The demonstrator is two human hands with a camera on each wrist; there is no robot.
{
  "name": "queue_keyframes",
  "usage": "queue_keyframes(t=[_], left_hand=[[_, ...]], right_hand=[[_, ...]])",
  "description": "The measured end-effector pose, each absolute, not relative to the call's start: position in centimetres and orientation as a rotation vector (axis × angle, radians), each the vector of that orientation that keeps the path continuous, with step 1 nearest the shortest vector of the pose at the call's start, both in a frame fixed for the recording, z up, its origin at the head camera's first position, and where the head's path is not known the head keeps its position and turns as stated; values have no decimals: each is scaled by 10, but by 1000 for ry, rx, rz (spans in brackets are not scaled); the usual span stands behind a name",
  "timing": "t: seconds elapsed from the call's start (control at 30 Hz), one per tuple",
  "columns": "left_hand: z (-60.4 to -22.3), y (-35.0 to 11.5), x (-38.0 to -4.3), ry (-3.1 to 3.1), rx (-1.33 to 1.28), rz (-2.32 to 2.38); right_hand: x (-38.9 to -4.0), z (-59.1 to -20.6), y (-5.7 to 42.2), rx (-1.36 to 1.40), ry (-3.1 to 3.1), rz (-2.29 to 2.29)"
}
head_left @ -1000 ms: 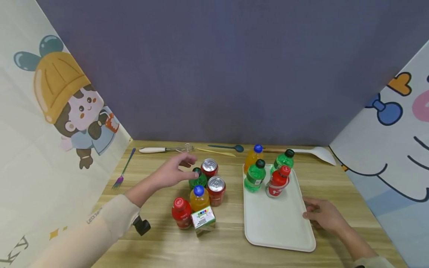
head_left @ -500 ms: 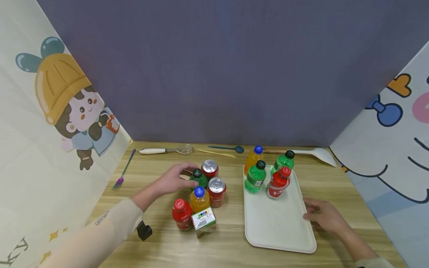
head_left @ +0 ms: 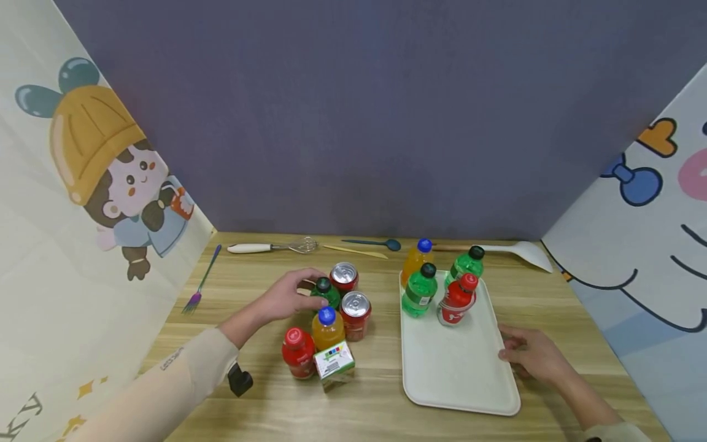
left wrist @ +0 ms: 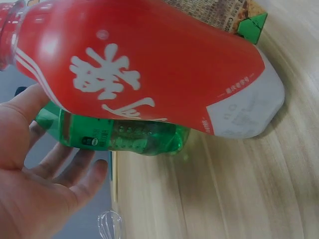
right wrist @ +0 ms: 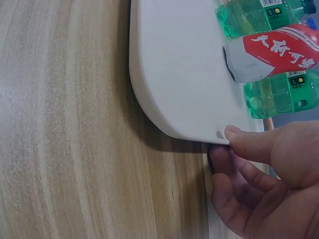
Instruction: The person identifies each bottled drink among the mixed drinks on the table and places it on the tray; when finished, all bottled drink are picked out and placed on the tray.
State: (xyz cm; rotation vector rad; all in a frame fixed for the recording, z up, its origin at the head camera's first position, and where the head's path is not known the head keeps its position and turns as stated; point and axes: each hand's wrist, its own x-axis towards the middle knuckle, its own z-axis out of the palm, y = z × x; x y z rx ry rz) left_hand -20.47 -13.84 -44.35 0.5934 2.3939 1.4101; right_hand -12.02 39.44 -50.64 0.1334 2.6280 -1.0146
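Note:
My left hand [head_left: 293, 296] holds a green soda bottle [head_left: 326, 293] with a black cap by its upper part, thumb on the near side and fingers behind. In the left wrist view a red bottle [left wrist: 149, 64] hides part of that green bottle [left wrist: 134, 135]. Close around it stand two red cans [head_left: 356, 316], an orange juice bottle [head_left: 328, 331] with a blue cap and a small carton [head_left: 336, 362]. My right hand [head_left: 533, 353] pinches the side rim of the white tray [head_left: 453, 374], its thumb on top and fingers curled beneath.
At the tray's far end stand two green bottles [head_left: 421, 291], a red bottle [head_left: 458, 301] and an orange bottle [head_left: 415, 264]. Along the back wall lie a whisk [head_left: 276, 247], a yellow knife [head_left: 356, 251], a dark spoon [head_left: 386, 244] and a white ladle [head_left: 527, 253]. A fork [head_left: 201, 282] lies at left.
My left hand has come down and closed around the green bottle among the drinks. The right hand and the tray stay in place.

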Motion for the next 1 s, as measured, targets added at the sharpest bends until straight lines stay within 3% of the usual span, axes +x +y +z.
queue_keyframes(t=[1.0], left_hand=[[-451, -137, -201, 2387, 463, 1633]], right_hand=[[-125, -500, 403, 198, 2467, -1155]])
